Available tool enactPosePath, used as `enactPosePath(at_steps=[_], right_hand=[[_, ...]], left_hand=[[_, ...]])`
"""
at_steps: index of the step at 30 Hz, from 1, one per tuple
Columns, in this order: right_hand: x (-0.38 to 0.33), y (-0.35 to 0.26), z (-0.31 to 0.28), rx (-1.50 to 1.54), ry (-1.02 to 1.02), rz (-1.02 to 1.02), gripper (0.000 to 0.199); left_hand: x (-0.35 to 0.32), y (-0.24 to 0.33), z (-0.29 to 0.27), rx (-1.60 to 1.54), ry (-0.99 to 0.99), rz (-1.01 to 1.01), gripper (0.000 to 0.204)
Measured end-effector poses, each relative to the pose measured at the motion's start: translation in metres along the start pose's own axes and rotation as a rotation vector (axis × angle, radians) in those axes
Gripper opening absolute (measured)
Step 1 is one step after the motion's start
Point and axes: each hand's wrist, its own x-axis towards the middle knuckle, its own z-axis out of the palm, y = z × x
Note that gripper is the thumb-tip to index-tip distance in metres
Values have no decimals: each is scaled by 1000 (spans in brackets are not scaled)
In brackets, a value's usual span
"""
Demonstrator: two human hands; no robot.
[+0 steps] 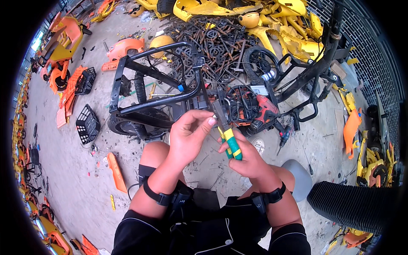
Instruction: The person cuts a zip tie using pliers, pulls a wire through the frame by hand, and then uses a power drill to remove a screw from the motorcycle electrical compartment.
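Between your knees, near the middle of the view, your right hand [246, 159] is closed around the green-and-yellow handles of a pair of pliers [227, 134], whose dark jaws point up and away from you toward the bike frame. Your left hand [187, 136] sits just to the left of the pliers, its fingers curled and its fingertips [211, 121] pinched together on something small beside the pliers' head; what that small thing is, you cannot tell from here. Both wrists wear black straps.

Just beyond your hands lies a black bike frame [157, 80] with a tyre under it, resting on the concrete floor [72, 170]. To the right of the frame, an orange-and-black power drill [265, 112] lies in a tangle of wires and parts, close to the tip of the pliers. Farther off, a heap of dark rusted metal parts [212, 42] spreads across the floor, and behind it sits a pile of yellow plastic panels [272, 21]. On the left, two black wire baskets [87, 123] stand apart from orange plastic pieces [68, 97]. A grey rounded stool [299, 178] shows by your right knee, and a black ribbed hose [348, 206] lies near on the right.
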Motion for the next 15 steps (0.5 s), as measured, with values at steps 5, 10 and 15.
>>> enactPosePath(at_steps=[5, 10, 15], right_hand=[[-1, -1, 3, -11, 12, -15, 48], [-2, -1, 3, -29, 5, 48, 46], [0, -1, 2, -2, -4, 50, 47]], left_hand=[[-2, 4, 0, -86, -29, -21, 16], [-1, 8, 0, -104, -42, -51, 16], [1, 6, -4, -167, -76, -93, 17]])
